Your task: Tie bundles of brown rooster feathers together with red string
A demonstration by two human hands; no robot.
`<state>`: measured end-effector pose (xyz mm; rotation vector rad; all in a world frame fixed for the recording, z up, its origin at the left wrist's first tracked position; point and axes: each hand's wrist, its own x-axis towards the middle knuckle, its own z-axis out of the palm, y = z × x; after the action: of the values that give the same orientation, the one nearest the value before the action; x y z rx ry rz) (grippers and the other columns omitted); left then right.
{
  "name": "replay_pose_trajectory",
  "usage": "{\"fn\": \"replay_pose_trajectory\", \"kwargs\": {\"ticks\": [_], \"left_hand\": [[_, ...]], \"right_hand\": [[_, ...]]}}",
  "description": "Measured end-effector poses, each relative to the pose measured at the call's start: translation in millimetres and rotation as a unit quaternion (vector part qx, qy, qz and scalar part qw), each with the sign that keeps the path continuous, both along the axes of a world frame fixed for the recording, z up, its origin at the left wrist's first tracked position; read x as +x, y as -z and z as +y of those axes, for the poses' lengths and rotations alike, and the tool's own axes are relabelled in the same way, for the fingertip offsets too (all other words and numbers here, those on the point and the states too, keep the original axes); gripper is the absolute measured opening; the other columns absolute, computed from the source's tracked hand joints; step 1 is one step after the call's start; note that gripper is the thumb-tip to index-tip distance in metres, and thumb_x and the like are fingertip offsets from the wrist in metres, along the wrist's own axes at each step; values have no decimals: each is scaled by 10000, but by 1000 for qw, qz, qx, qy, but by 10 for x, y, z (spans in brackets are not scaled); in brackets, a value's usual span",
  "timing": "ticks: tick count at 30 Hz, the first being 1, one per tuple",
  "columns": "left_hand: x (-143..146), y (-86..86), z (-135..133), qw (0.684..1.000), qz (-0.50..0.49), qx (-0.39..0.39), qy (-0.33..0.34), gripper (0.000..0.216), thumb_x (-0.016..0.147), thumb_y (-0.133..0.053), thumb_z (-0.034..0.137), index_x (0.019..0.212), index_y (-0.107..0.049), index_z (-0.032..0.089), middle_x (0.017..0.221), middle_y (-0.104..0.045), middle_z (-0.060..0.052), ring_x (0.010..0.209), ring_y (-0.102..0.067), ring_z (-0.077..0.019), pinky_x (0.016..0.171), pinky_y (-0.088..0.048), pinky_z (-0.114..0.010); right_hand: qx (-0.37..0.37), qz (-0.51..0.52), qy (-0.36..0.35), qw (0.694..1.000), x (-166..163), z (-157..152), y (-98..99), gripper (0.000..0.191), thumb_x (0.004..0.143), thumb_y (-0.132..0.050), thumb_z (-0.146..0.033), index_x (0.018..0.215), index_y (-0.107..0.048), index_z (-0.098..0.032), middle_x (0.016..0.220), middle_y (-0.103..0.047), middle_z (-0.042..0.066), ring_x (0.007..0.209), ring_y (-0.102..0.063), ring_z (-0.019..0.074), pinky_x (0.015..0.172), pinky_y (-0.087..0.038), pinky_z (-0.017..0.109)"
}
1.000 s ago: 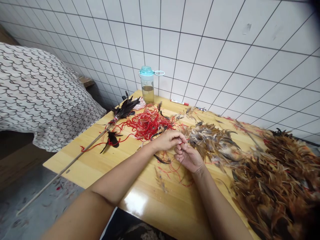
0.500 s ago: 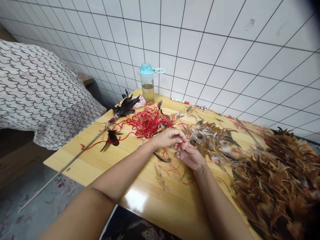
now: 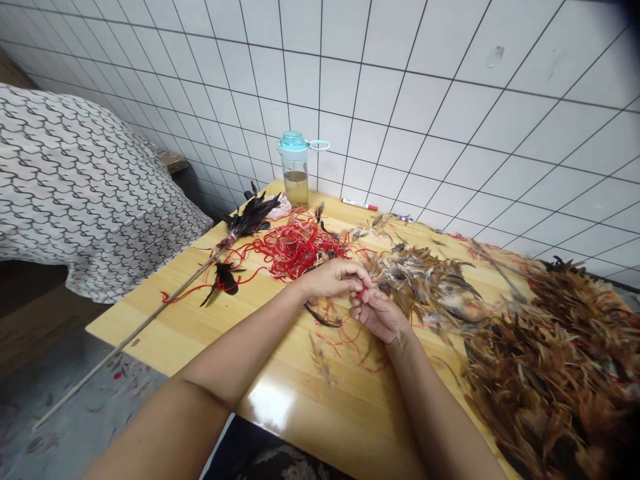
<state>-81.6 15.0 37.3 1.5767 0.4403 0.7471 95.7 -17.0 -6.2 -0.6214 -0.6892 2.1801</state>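
My left hand (image 3: pixel 339 277) and my right hand (image 3: pixel 381 313) meet above the wooden table (image 3: pixel 210 333), fingertips pinched close together. Between them shows a short bit of red string (image 3: pixel 361 292), gripped by both; its ends are partly hidden by the fingers. Just behind my left hand lies a tangled heap of red string (image 3: pixel 295 247). A bunch of brown and grey feathers (image 3: pixel 430 280) lies beyond my right hand. Below the hands, loose red strands and a dark curved feather (image 3: pixel 323 316) rest on the tabletop.
A thin stick with black feathers tied at its tip (image 3: pixel 150 319) juts over the table's left edge. A large pile of brown feathers (image 3: pixel 560 373) covers the right side. Near the tiled wall stand a lidded water bottle (image 3: pixel 296 173) and a red-capped marker (image 3: pixel 359 204).
Both hands stay together at nearly the same spot, with slight finger movement around the red string. The view has tilted very slightly; nothing else has visibly moved.
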Motion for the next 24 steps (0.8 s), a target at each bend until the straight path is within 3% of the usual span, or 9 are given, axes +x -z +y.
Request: {"fn": "replay_pose_trajectory", "kwargs": {"ticks": [7, 14, 19, 24], "left_hand": [[19, 31, 19, 996, 20, 64, -53, 267, 828, -595, 354, 893, -672, 106, 813, -667, -87, 670, -639, -118, 658, -518, -240], [55, 47, 8, 996, 28, 50, -72, 294, 827, -588, 387, 875, -649, 103, 750, -655, -66, 627, -631, -109, 641, -518, -237], [10, 9, 0, 999, 15, 17, -34, 272, 781, -653, 306, 965, -640, 106, 841, -652, -73, 702, -643, -125, 695, -520, -255], [-2, 25, 8, 996, 37, 64, -50, 278, 720, -709, 230, 967, -652, 116, 914, -653, -84, 839, -627, -138, 797, -497, -262]], "right_hand": [[-8, 15, 8, 1000, -27, 1, 0, 143, 673, -780, -209, 670, -647, -156, 706, -599, -3, 664, -527, 72, 577, -420, 182], [-15, 32, 29, 999, -59, -3, -14, 177, 662, -794, -225, 662, -629, -159, 690, -589, -19, 633, -507, 60, 549, -413, 171], [-26, 31, 49, 998, -52, -1, -7, 191, 643, -804, -220, 730, -640, -177, 700, -597, -24, 626, -509, 69, 545, -419, 184], [-29, 31, 56, 998, -43, 10, 23, 192, 652, -800, -228, 719, -627, -179, 666, -581, -28, 597, -488, 65, 532, -416, 184]]}}
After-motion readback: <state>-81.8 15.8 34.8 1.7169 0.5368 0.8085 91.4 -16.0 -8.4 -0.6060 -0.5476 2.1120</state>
